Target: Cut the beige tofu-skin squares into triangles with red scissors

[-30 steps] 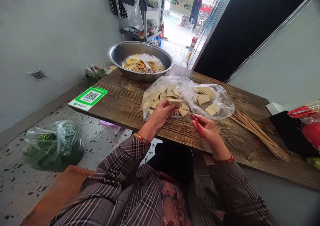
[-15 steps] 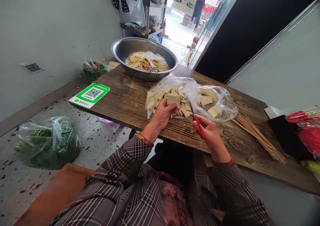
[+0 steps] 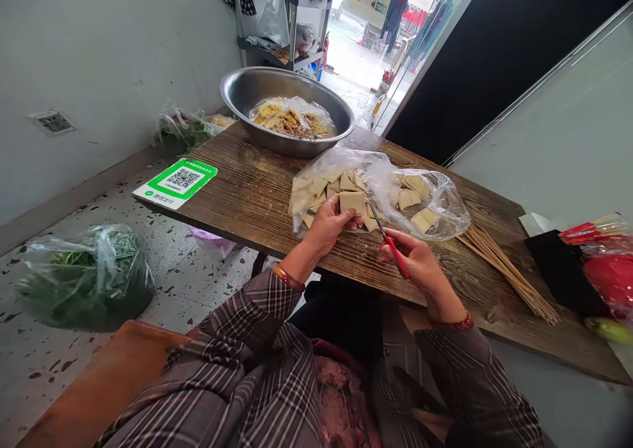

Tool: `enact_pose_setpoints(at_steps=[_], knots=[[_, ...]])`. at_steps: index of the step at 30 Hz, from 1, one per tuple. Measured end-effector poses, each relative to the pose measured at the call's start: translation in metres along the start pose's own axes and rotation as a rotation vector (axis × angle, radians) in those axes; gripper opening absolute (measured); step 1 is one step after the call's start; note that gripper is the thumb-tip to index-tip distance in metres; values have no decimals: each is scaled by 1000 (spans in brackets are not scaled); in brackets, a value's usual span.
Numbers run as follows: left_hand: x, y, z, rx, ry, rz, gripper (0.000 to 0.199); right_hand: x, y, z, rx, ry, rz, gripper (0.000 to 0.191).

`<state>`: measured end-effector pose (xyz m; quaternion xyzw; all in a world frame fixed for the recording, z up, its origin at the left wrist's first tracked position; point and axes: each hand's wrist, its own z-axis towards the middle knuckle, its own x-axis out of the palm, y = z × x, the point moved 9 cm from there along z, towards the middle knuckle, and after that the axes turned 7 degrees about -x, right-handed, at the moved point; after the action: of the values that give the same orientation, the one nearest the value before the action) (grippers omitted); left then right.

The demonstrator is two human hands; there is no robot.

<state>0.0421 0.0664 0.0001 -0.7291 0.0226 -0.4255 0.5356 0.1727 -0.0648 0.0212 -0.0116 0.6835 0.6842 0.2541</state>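
Between the thumb and fingers of my left hand [image 3: 330, 225] is a flat, pale beige square of tofu skin [image 3: 351, 201]. My right hand [image 3: 409, 256] is closed round the red handles of a pair of scissors [image 3: 394, 255], whose dark blades point up and left, close beside the square's right side. Behind my hands lies a clear plastic bag [image 3: 341, 160] with many more beige pieces [image 3: 324, 187] in and on it. To the right, several folded pieces [image 3: 423, 220] rest on another part of the clear plastic.
A big metal basin [image 3: 291, 146] with yellow skewered food in plastic stands at the back of the wooden table [image 3: 237, 200]. Bamboo skewers [image 3: 509, 273] lie at right by a black box [image 3: 556, 270]. A QR-code card [image 3: 177, 183] sits at left; bagged greens [image 3: 89, 280] stand on the floor.
The left hand has shifted slightly right with the tofu skin square. The scissors have tilted a little and their blades sit nearer the square. The view has moved slightly.
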Motion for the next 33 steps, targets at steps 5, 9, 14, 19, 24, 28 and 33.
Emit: enact_pose_setpoints(at_steps=[5,9,14,19,24,28,33], knots=[[-4,0,1,12,-21,-7,35,3,4,-1,-4,68,-59,62],[-1,-1,1,16,8,3,38,9,6,0,-11,104,-41,61],[2,-1,1,29,29,14,39,13,5,3,28,99,34,64],[3,0,0,18,25,43,37,14,6,5,32,104,48,64],[4,2,0,0,43,60,38,14,6,5,33,101,45,65],[4,2,1,6,49,72,36,13,7,5,33,99,36,64],[4,2,0,-1,50,85,32,15,8,4,56,111,55,63]])
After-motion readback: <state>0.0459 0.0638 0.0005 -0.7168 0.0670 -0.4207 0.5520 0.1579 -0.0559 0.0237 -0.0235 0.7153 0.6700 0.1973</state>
